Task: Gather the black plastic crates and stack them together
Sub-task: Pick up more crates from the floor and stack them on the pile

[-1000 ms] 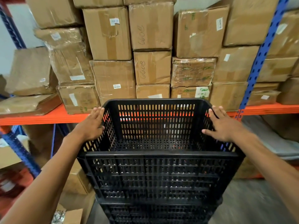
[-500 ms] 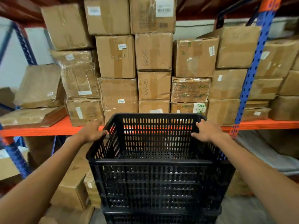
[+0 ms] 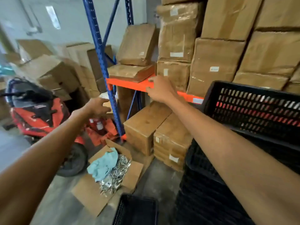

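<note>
The stack of black plastic crates (image 3: 253,111) stands at the right, its slotted top crate uppermost. Another black crate (image 3: 136,210) shows its rim at the bottom edge, on the floor. My left hand (image 3: 95,106) is stretched out to the left of the stack, fingers apart, holding nothing. My right hand (image 3: 160,90) hangs in front of the orange shelf beam, fingers loosely spread, off the crates and empty. Both arms reach forward and left, away from the stack.
A blue rack upright (image 3: 105,70) and orange shelf beam (image 3: 129,84) carry cardboard boxes (image 3: 214,65). Two boxes (image 3: 155,132) sit under the shelf. An open carton with a blue cloth and metal parts (image 3: 110,172) lies on the floor. A red scooter (image 3: 40,114) is parked at left.
Both hands have let go of the top crate's rim. The view has swung left, so the stack now sits at the right and the scooter and floor carton appear.
</note>
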The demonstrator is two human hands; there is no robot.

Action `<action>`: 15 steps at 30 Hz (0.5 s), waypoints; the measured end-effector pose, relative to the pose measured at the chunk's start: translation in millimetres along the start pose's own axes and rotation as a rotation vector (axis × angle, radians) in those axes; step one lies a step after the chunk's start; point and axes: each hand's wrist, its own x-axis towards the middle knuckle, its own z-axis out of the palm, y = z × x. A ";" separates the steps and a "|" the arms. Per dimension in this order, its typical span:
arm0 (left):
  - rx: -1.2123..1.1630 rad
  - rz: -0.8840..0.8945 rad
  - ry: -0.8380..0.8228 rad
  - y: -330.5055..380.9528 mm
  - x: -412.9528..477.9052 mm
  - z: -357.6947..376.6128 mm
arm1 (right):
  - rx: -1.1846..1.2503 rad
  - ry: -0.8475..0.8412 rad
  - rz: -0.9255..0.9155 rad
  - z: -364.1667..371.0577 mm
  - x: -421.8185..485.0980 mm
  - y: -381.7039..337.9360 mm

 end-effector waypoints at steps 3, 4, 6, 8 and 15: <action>-0.035 -0.097 -0.083 -92.2 -15.4 54.3 | 0.036 -0.146 -0.014 108.7 -10.9 -32.9; -0.067 -0.118 -0.106 -111.6 -18.8 71.4 | 0.035 -0.197 -0.013 134.8 -17.1 -33.5; -0.108 -0.230 -0.232 -170.1 -35.9 124.3 | 0.029 -0.335 0.018 215.7 -41.6 -32.8; -0.152 -0.368 -0.345 -222.1 -47.0 189.0 | -0.003 -0.499 0.073 290.1 -69.6 -17.1; -0.594 -0.998 -0.567 -293.1 -166.2 426.1 | -0.146 -0.930 0.248 476.3 -157.1 85.1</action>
